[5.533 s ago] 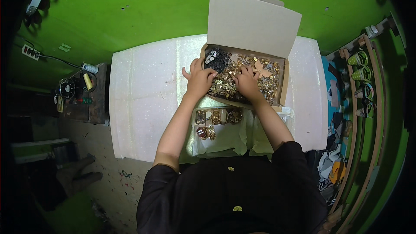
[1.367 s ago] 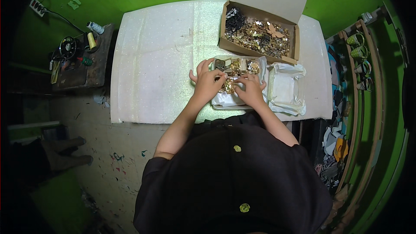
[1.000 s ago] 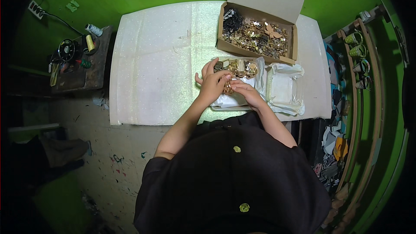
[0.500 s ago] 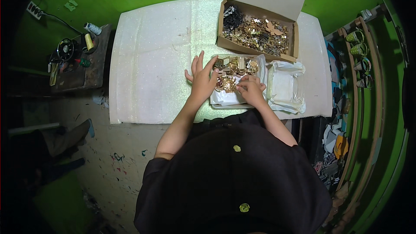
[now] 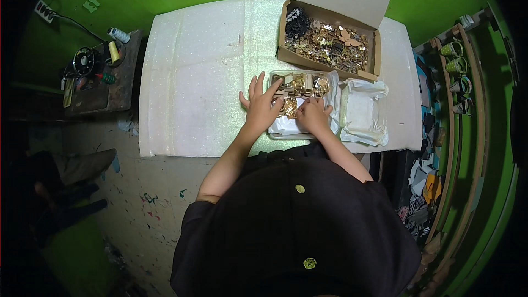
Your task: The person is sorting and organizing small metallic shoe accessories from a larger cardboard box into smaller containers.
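Note:
A shallow tray lined with white paper lies at the table's near edge and holds several rows of shiny gold metal pieces. My left hand rests at the tray's left side, fingers spread, with its thumb and fingertips by the gold pieces there. Over the tray's right part, my right hand has its fingers bent together, tips down beside a small heap of gold pieces. Whatever those fingertips pinch is hidden. Right of the tray sits a second shallow lid or tray, also lined with white paper.
Behind the tray stands an open cardboard box full of small gold and black metal bits. A white glittery cloth covers the table. Thread spools stand on a small dark table at left. Sandals hang on a wooden rack at right.
My right hand has turned over slightly and shifted a little left, its fingers curling down toward the gold pieces. My left hand, still spread, has moved slightly right and nearer to me.

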`<state>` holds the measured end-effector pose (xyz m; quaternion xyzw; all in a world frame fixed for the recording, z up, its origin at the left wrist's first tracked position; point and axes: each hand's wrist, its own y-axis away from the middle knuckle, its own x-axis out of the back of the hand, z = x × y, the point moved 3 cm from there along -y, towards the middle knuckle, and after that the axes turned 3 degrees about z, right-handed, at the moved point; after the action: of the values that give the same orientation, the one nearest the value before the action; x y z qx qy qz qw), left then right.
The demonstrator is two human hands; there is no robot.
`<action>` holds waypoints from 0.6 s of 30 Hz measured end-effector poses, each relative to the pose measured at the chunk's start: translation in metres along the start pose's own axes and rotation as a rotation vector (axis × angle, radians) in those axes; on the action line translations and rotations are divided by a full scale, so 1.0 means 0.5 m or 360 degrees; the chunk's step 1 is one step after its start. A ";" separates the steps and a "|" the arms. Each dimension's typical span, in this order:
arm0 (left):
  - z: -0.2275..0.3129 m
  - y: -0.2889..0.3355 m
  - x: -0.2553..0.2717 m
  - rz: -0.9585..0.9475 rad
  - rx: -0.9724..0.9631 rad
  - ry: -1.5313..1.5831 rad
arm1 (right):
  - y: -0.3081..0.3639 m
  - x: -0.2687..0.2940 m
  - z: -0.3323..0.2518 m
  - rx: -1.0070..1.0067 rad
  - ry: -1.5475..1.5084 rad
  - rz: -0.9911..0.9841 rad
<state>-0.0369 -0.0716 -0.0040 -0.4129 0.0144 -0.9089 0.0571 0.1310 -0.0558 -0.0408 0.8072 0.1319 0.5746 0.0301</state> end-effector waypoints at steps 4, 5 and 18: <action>-0.001 -0.002 -0.001 0.0017 -0.0005 0.0000 | 0.001 0.006 0.003 0.0044 0.0071 0.0053; 0.001 -0.004 -0.001 0.0031 -0.0023 -0.0016 | 0.000 0.008 0.003 0.0048 0.0078 0.0057; 0.015 -0.098 0.015 -0.0017 0.0001 0.0070 | -0.031 0.149 -0.002 0.0123 -0.0475 0.0181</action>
<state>-0.0406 -0.0237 0.0101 -0.3929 0.0133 -0.9180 0.0521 0.1500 -0.0225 0.0248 0.8903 0.1021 0.4435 -0.0142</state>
